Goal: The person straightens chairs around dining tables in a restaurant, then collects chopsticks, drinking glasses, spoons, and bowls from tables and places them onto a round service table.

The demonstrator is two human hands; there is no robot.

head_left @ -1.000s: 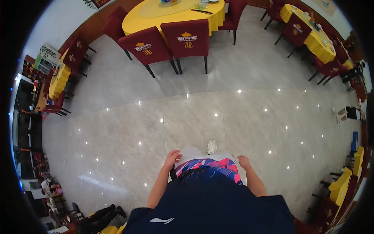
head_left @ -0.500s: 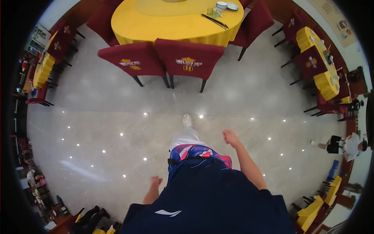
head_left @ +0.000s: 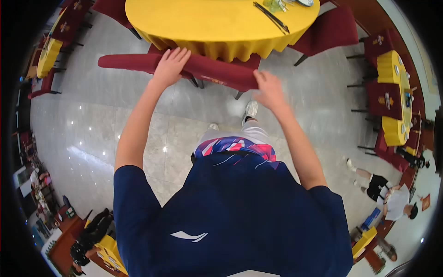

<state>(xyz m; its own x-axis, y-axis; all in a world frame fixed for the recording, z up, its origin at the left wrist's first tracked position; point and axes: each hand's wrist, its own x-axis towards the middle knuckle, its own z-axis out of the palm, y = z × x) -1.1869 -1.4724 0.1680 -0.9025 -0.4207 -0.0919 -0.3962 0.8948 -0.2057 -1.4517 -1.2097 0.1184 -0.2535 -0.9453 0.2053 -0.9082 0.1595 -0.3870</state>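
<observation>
Two dark red fabric-covered chairs stand side by side at the round table, their backs toward me. My left hand [head_left: 171, 67] lies over the top of the backs near where they meet, fingers stretched forward and slightly apart. The right-hand chair [head_left: 219, 71] has my right hand [head_left: 268, 90] at its outer top corner, the fingers bent around the edge and a little blurred. Further left extends the back of the other chair [head_left: 124, 62]. Beyond them is the table with its yellow cloth [head_left: 198, 25]. Both chair seats are mostly hidden.
Black chopsticks [head_left: 272, 18] and green glasses [head_left: 275, 5] lie on the table. Another red chair [head_left: 327, 34] stands at its right. A yellow-covered table [head_left: 392, 97] with chairs lines the right wall. A person in a white shirt [head_left: 397, 202] is at the right; another in black [head_left: 85, 242] is lower left.
I have moved forward to the chairs. Both hands have come up from beside my body onto the chair backs. The table is closer, and the person at the right appears nearer.
</observation>
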